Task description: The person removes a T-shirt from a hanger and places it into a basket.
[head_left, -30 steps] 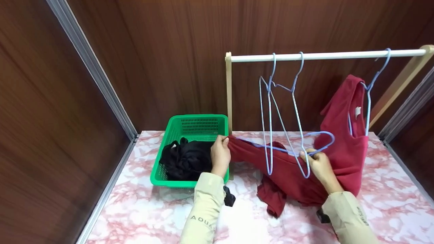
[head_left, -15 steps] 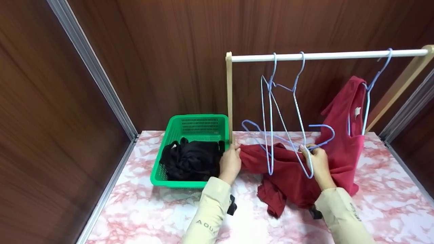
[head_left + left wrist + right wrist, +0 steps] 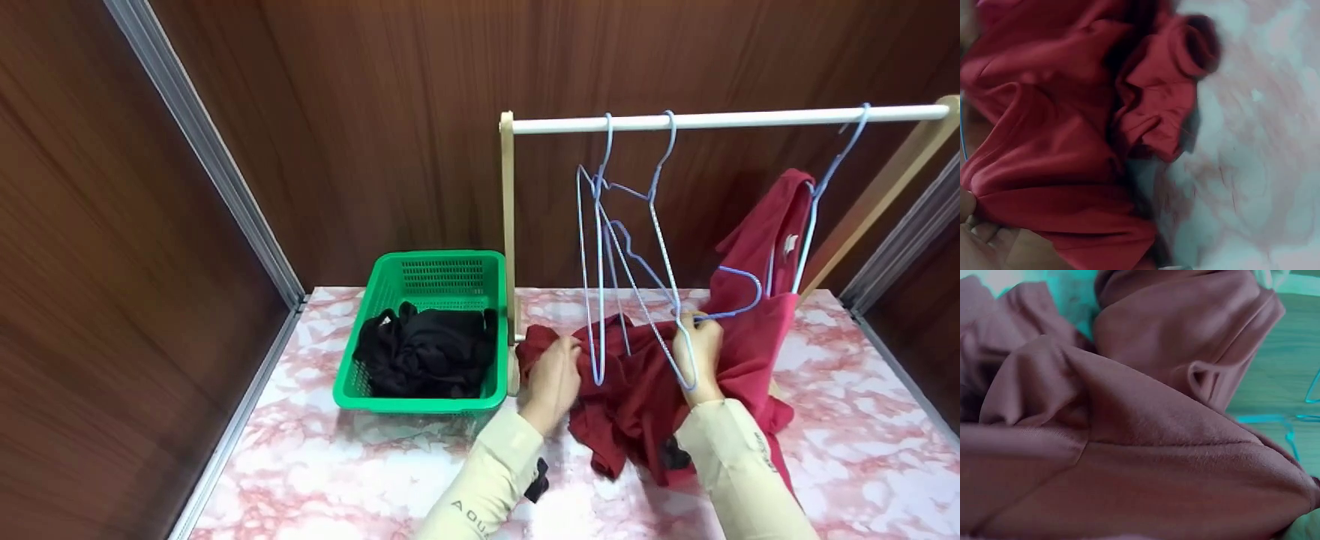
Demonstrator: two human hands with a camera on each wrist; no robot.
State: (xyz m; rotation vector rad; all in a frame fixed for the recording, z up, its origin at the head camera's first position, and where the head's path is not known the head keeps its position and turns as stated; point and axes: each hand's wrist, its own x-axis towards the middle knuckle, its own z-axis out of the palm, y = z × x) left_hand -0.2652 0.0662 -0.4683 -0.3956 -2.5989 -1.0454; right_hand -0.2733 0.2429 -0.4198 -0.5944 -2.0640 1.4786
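My left hand [image 3: 553, 381] pinches the edge of a dark red shirt [image 3: 630, 416] lying bunched on the table; in the left wrist view its fingers [image 3: 982, 242] are at the cloth's lower-left edge. My right hand [image 3: 699, 352] grips a blue wire hanger [image 3: 643, 264] near the base of its hook, which points right. The hanger's far end sticks up above the cloth, and its lower part is hidden by the shirt. Folds of the shirt [image 3: 1174, 467] fill much of the right wrist view.
A rack with a white rail [image 3: 757, 120] bears two bare hangers [image 3: 599, 285], in front of my hands, and a red garment [image 3: 757, 315] on a hanger at right. Left of the rack stands a green basket [image 3: 345, 390] with black clothes [image 3: 427, 352] inside.
My left hand has moved right and down from the basket's edge along the shirt. The held hanger's left end has swung up and right, out from the cloth. The shirt has bunched up more.
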